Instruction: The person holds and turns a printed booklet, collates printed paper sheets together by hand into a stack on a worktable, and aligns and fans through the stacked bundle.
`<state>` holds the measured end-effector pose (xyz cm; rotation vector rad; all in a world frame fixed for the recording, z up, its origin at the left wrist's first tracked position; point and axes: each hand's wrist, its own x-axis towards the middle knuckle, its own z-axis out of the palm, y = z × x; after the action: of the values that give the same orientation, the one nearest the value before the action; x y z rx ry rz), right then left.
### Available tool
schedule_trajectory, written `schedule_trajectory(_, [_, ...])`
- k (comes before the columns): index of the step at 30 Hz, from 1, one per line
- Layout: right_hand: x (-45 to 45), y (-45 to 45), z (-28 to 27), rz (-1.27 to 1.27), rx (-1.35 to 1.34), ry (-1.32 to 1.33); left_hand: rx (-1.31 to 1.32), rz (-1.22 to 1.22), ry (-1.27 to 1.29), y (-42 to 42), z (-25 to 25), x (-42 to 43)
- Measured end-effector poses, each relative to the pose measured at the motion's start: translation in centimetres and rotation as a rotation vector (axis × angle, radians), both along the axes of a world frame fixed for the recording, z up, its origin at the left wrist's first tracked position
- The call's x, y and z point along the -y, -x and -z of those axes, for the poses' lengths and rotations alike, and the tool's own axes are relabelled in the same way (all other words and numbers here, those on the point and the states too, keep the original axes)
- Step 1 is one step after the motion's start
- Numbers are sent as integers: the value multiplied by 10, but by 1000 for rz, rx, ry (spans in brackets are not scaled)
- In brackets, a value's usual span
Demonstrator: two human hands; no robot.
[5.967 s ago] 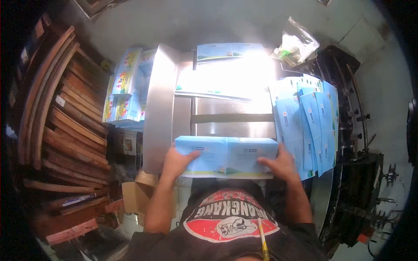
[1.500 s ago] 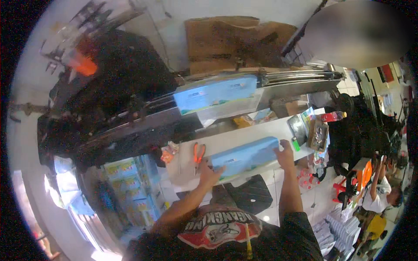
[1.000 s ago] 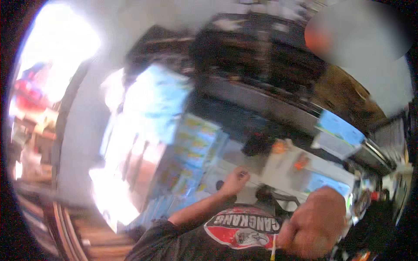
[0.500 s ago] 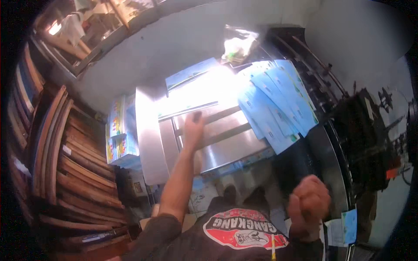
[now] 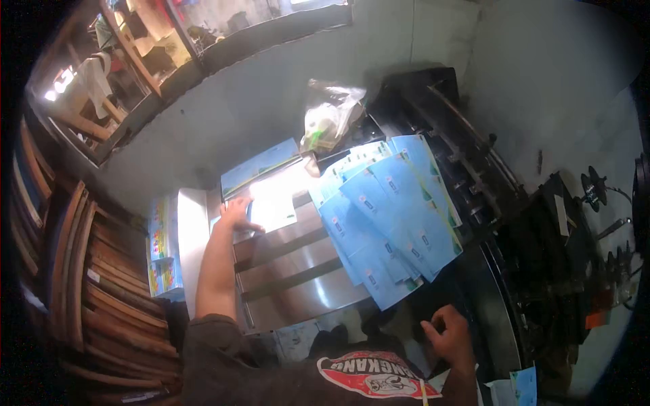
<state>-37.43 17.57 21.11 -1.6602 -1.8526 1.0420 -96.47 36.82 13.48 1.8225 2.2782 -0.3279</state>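
My left hand (image 5: 238, 215) rests on the left part of a glare-washed printed sheet (image 5: 276, 206), its thumb spread away from the fingers. The sheet lies at the back of a shiny metal table (image 5: 305, 283) crossed by dark slots. My right hand (image 5: 450, 335) hovers in front of my body at the lower right, fingers curled and thumb apart, with nothing in it. Fanned light-blue printed sheets (image 5: 393, 216) overlap the table's right side. Another blue sheet (image 5: 261, 164) shows behind the bright one.
Stacked colourful printed sheets (image 5: 162, 247) stand left of the table. Wooden-edged frames (image 5: 125, 284) fill a rack at far left. A clear plastic bag (image 5: 332, 115) sits at the back. Dark machinery (image 5: 552, 237) runs along the right, beside a wall.
My left hand has moved left and back from above the slotted metal onto the bright sheet, its fist opening. My right hand has lowered and loosened. The camera view has shifted.
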Motion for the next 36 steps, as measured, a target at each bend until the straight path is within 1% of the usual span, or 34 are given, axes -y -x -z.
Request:
schedule_trajectory(1, [-15,0,1,-4,-10,5,25,-10,-1,1,1,-2])
schedule_trajectory(2, [-33,1,2,-36,53,-165,19,-14,5,-3,-5,-6])
schedule_trajectory(3, [-50,5,4,-68,118,-335,3,-42,75,-8,-11,-12])
schedule_trajectory(4, [-69,10,4,-103,185,-308,-12,-71,147,-12,-13,-13])
schedule_trajectory(5, [-86,18,4,-139,253,-281,-13,-76,157,-14,-11,-9])
schedule_trajectory(7, [-118,39,18,-178,255,-440,-26,-97,122,-15,-11,0])
schedule_trajectory(8, [-130,50,22,-179,255,-447,-26,-100,116,-11,-6,5])
schedule_trajectory(10, [-145,70,29,-153,436,-481,92,-142,-81,2,10,18])
schedule_trajectory(11, [-149,75,35,-159,433,-492,91,-150,-91,3,6,20])
schedule_trajectory(13, [-158,81,50,-182,479,-282,-12,-57,-190,2,5,32])
schedule_trajectory(15, [-162,81,55,-187,500,-346,18,-54,-95,1,-8,33])
schedule_trajectory(16, [-163,80,50,-137,442,-291,104,-97,-5,9,-11,30])
schedule_trajectory(17, [-162,80,48,-85,388,-228,206,-62,-72,20,-4,33])
schedule_trajectory(19, [-158,80,51,-103,411,-244,258,-65,-11,34,5,30])
schedule_trajectory(20, [-161,82,49,-102,420,-281,376,-43,-21,34,-3,33])
schedule_trajectory(21, [-163,83,42,-101,429,-291,384,-41,-31,31,-11,33])
schedule_trajectory(23, [-161,85,28,-78,275,-165,339,21,-194,20,-24,40])
schedule_trajectory(24, [-166,79,38,-52,284,-182,361,37,-173,11,-38,49])
schedule_trajectory(25, [-167,80,34,-60,294,-186,371,29,-177,10,-40,56])
schedule_trajectory(27, [-164,85,24,-23,317,-139,593,260,-215,7,-41,74])
schedule_trajectory(28, [-162,86,22,-31,330,-178,762,159,-98,-4,-60,86])
schedule_trajectory(29, [-165,82,27,-33,335,-182,767,158,-103,-8,-52,95])
schedule_trajectory(31, [-174,69,43,14,258,-109,1054,-49,-198,-16,-30,114])
schedule_trajectory(32, [-173,73,39,17,263,-107,1115,-209,-179,-36,-50,127])
schedule_trajectory(33, [-172,77,33,28,285,-121,1125,-215,-170,-49,-47,135])
schedule_trajectory(35, [-171,80,35,31,320,-124,1018,-307,-358,-71,-44,148])
schedule_trajectory(36, [-174,79,42,9,340,-182,1099,-393,-306,-80,-51,151])
